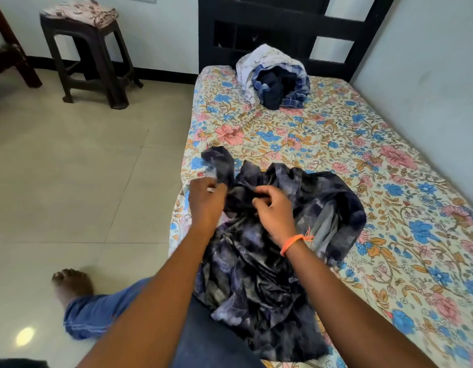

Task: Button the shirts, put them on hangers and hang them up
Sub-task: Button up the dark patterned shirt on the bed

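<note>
A: Arms bare to the frame edge, no sleeves. Right hand: thin orange thread band at the wrist, knotted, loose ends sticking out.

B: Left hand?

A: Small pale ring on one finger, blurred.

B: Legs?

A: Blue jeans, lighter stitching at the hem. Just beyond that hem, a bare foot, no footwear.

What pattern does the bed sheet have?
The bed sheet is cream with pink, blue and orange flowers, seen in the head view.
</note>
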Motion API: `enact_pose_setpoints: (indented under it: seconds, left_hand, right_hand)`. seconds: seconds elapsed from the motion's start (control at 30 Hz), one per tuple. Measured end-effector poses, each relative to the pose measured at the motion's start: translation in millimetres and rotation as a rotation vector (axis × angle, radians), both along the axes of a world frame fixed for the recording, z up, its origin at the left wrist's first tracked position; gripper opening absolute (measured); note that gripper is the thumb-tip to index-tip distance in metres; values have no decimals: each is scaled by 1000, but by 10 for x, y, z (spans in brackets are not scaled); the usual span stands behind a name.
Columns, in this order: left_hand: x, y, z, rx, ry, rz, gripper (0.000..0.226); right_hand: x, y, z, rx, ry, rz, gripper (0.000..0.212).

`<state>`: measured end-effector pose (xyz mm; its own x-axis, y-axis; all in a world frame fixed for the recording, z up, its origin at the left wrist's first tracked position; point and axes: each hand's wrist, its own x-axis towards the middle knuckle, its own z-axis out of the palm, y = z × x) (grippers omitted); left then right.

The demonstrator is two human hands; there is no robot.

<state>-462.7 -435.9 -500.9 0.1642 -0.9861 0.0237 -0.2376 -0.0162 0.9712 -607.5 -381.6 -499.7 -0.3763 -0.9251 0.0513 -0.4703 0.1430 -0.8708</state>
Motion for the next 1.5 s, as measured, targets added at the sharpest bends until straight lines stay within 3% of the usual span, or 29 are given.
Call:
enact_pose_setpoints:
  seconds: [0.07,0.1,0.2,0.3,0.37,0.43,0.57,0.63,0.7,0.8,0.9,1.0,1.1,1.27,1.37,1.43,1.5]
  left_hand:
    - [-51,327,271,-347,-167,-225,13]
    - [-91,496,351,-482,-233,-384,15]
    - [-198,837,229,-639,-361,-729,17]
    - [-235,1186,-38,-606,-536,-932,13]
    - [-228,1414,-234,-617,-684,-1017,10]
    - [-190,1586,-335,-644,-719,-1006,9]
    - [-124,1677,-227,-517,-392,-645,15]
    - [-71,1700,-142,-385,-195,-404,7]
    - [-29,1712,-110,-229,-57,-338,17]
    - [-17,1716,-112,-199,-112,-383,44]
    - [-49,1765,-60,-258,-142,-433,53]
    - [-57,1794,-54,-262,-148,-411,48]
    - [-29,1777,-48,-272,-134,-326,26]
    - [-2,1747,-2,-277,-28,-258,10]
    - [3,1725,-34,-238,22,-311,14]
    - [8,1733,-47,-237,27,-344,16]
    - [16,1714,-68,-178,69,-323,29]
  right_hand:
    - [76,-50,217,-57,-184,-18,16]
    - [93,-63,322,-37,-292,27,21]
    - [17,34,475,168,-460,230,33]
    - [-234,320,308,375,-281,342,52]
    - [-357,549,149,388,-181,389,41]
    - [-413,758,9,265,-315,320,31]
    - [-395,1024,-71,21,-918,89,19]
    - [-394,1114,-44,-12,-1043,82,30]
    - [-331,1196,7,12,-1095,127,26]
    - [-239,1235,-29,133,-983,164,29]
    - [-170,1248,-13,195,-837,168,29]
    - [-99,1255,47,235,-686,188,29]
    - [-68,1234,34,296,-648,132,32]
    - [-64,1335,46,35,-423,184,63]
    - [-22,1357,118,-90,-198,170,44]
    - [-13,1353,152,-142,-218,131,19]
    - [-46,1345,158,-142,-341,84,8]
